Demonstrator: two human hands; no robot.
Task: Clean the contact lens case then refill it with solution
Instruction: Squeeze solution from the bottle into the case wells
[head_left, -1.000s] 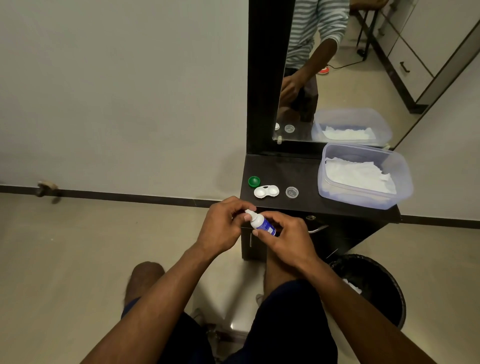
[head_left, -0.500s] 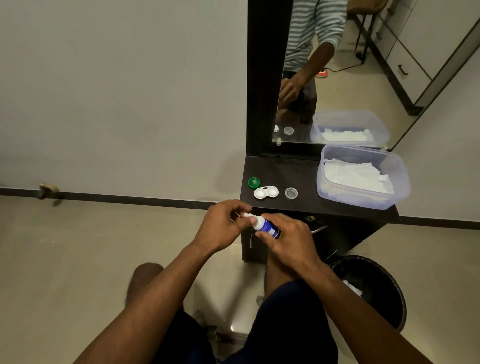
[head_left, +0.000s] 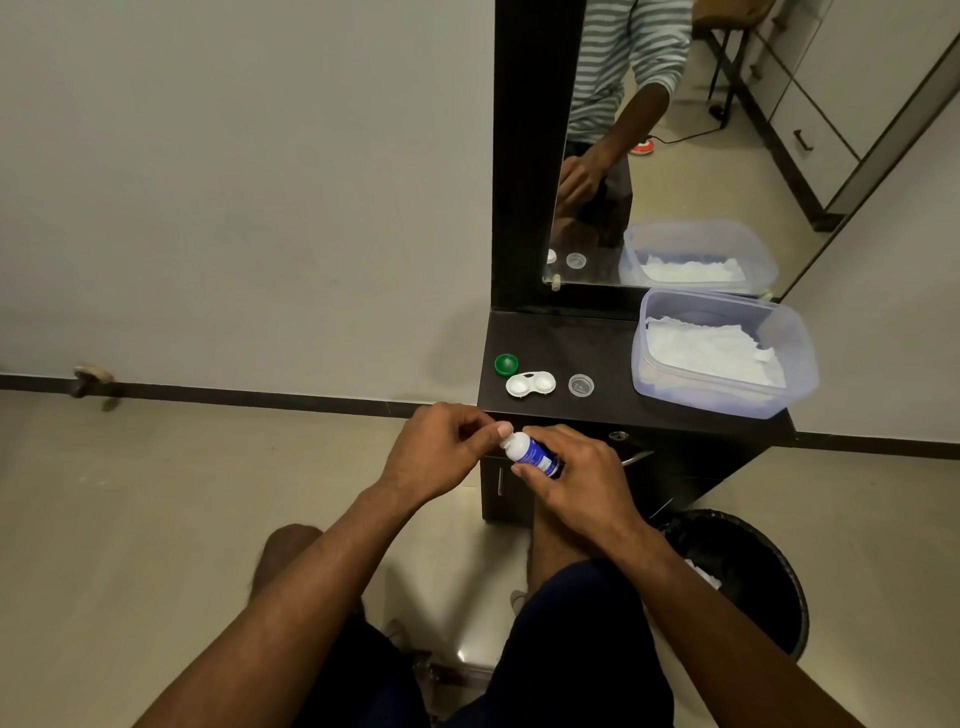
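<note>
The cap end of the small solution bottle (head_left: 530, 451) is pinched by the fingers (head_left: 500, 430) of the left hand (head_left: 439, 452), while the blue-labelled body is wrapped by the curled fingers (head_left: 540, 470) of the right hand (head_left: 582, 478); the bottle is held tilted in the air, presumably so that the cap can be twisted against a steady grip. Just beyond the fingers, on the dark table (head_left: 613, 343), the white contact lens case (head_left: 530, 385) is laid open with both wells upward, ready to be filled. A green cap (head_left: 506, 364) is set just beyond and left of it, a clear cap (head_left: 581, 385) to its right. Farther right, a plastic tub (head_left: 800, 358) of white tissue is placed. Below the right hand, a black bin (head_left: 763, 571) is stood on the floor. Nothing is seen between bottle and case.
</note>
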